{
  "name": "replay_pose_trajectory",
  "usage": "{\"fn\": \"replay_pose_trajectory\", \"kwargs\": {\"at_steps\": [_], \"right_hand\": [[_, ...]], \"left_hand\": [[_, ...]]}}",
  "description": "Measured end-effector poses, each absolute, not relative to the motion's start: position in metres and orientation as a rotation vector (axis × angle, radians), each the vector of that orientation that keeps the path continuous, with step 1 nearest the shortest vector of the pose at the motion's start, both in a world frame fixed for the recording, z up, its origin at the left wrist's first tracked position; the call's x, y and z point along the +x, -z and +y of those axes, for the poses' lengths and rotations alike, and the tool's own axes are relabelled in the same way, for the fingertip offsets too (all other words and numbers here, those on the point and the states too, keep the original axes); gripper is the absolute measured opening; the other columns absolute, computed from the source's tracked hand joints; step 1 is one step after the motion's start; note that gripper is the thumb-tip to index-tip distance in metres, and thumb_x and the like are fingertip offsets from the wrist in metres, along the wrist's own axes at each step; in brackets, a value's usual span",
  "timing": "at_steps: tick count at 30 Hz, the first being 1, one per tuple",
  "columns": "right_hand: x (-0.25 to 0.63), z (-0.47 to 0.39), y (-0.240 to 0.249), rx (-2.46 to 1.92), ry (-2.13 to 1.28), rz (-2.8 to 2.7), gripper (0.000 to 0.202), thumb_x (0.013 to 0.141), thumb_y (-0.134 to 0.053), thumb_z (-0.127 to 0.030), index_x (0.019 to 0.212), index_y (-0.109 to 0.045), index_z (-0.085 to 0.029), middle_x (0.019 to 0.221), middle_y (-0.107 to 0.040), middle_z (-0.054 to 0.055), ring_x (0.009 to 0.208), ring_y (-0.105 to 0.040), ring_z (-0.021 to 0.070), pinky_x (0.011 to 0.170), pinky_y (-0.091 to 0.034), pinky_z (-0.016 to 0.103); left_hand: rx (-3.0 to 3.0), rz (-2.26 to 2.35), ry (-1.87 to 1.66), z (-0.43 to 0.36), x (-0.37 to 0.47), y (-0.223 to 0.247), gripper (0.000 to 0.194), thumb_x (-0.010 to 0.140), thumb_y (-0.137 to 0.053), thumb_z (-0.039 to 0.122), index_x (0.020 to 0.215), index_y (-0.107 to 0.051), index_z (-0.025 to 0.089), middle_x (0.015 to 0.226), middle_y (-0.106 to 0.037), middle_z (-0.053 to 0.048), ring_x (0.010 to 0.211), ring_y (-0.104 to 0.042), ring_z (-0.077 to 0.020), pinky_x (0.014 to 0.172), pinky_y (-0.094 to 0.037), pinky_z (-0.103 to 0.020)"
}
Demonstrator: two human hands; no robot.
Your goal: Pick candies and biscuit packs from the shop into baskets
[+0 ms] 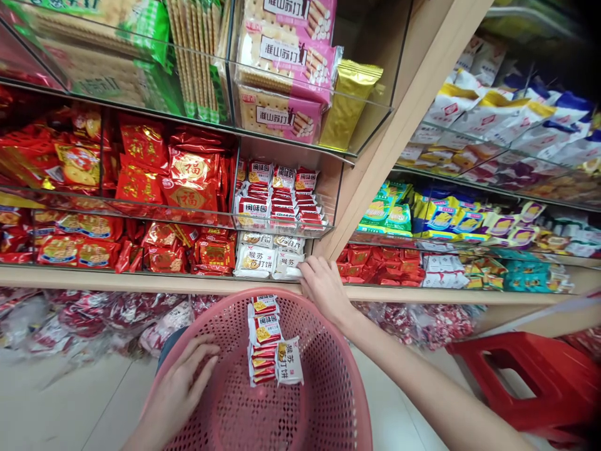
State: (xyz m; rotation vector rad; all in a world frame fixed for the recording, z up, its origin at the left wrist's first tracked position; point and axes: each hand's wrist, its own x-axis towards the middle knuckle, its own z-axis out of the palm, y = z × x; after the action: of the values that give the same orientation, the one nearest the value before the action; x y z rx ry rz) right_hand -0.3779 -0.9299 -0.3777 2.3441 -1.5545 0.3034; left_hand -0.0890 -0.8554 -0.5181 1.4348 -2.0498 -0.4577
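Observation:
My right hand [325, 287] reaches to the low shelf, its fingers bent over the right edge of a white cracker packet [287, 265]. A like packet [254, 260] lies just left of it. My left hand [188, 376] is over the left side of a pink perforated plastic basket [354, 388], fingers loosely apart and holding nothing. Inside the basket lie several small red-and-white biscuit packets [265, 329] in a row, with one white cracker packet [290, 361] beside them. The fingertips of my right hand partly hide the packet they touch.
Clear-fronted bins hold red snack packets [188, 172], small biscuit packets [256, 207] and pink cracker packs [282, 56]. A wooden upright [375, 163] divides the shelves. Bagged goods [84, 316] lie beneath them. A red plastic stool [530, 376] stands on the tiled floor at right.

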Motion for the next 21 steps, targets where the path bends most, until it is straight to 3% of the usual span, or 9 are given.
{"fn": "replay_pose_trajectory", "kwargs": {"at_steps": [4,8,15,21], "right_hand": [[-0.389,-0.894,0.395,2.507,-0.895,-1.916,0.01,0.086,-0.049,-0.023,0.092,-0.056,-0.019,0.091,-0.06,0.006,0.084,-0.051,0.02,0.071,-0.037,0.03],[-0.4,-0.871,0.449,2.274,-1.649,-2.947,0.017,0.069,-0.067,-0.029,0.079,-0.058,-0.018,0.074,-0.065,0.001,0.07,-0.059,0.0186,0.062,-0.045,0.028],[-0.394,-0.858,0.52,1.803,-1.679,-3.521,0.021,0.063,-0.068,-0.029,0.078,-0.059,-0.017,0.07,-0.07,0.004,0.068,-0.067,0.0221,0.06,-0.052,0.031],[-0.377,-0.872,0.54,1.857,-1.536,-3.549,0.028,0.064,-0.069,-0.032,0.084,-0.06,-0.015,0.075,-0.071,0.006,0.067,-0.067,0.0212,0.061,-0.052,0.03]], "left_hand": [[1.438,-2.045,0.474,-0.855,-0.092,0.517,0.025,0.087,-0.043,0.039,0.094,-0.06,0.024,0.115,-0.059,-0.004,0.106,-0.057,-0.0195,0.092,-0.048,-0.033],[1.437,-2.042,0.496,-0.854,-0.093,0.517,0.026,0.087,-0.042,0.04,0.095,-0.06,0.024,0.116,-0.058,-0.005,0.106,-0.058,-0.0196,0.091,-0.048,-0.033],[1.452,-2.05,0.553,-0.851,-0.093,0.516,0.027,0.088,-0.039,0.043,0.096,-0.058,0.025,0.118,-0.055,-0.005,0.109,-0.055,-0.0196,0.093,-0.046,-0.036],[1.444,-2.045,0.54,-0.849,-0.094,0.516,0.027,0.087,-0.041,0.043,0.096,-0.059,0.025,0.115,-0.057,-0.005,0.107,-0.057,-0.0199,0.092,-0.047,-0.034]]}}
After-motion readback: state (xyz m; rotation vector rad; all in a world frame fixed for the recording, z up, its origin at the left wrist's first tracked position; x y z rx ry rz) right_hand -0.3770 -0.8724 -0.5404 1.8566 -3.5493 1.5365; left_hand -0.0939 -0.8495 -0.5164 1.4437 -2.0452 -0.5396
